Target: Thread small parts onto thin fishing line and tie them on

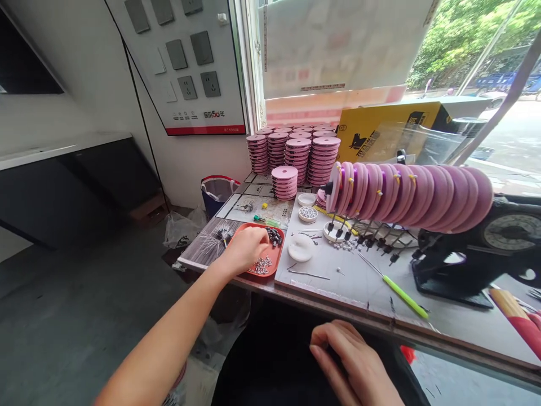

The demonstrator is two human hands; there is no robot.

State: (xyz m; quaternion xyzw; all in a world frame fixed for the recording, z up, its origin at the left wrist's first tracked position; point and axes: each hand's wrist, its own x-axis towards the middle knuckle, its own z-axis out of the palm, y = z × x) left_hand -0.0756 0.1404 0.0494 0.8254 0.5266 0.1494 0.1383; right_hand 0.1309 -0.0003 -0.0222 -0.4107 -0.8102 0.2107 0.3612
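Observation:
My left hand (pixel 247 248) reaches over an orange tray (pixel 276 265), its fingers bent down and drawn together. The back of the hand hides the fingertips, so I cannot make out what they hold. Small silvery metal pieces (pixel 261 265) lie in the near part of the tray, and black pieces (pixel 275 237) are heaped in the far part. In front of the table edge, above my dark-clothed lap, my right hand (pixel 350 355) is loosely closed, thumb near the curled index finger. Nothing shows between them.
Pink discs (pixel 409 197) line a black machine (pixel 473 259) at right; stacked pink spools (pixel 298 155) stand behind. On the board (pixel 316 287) are a white round dish (pixel 301 248), a bowl of white beads (pixel 308 213) and a green-handled hook tool (pixel 406 297). Thin wires (pixel 217 237) lie left of the tray.

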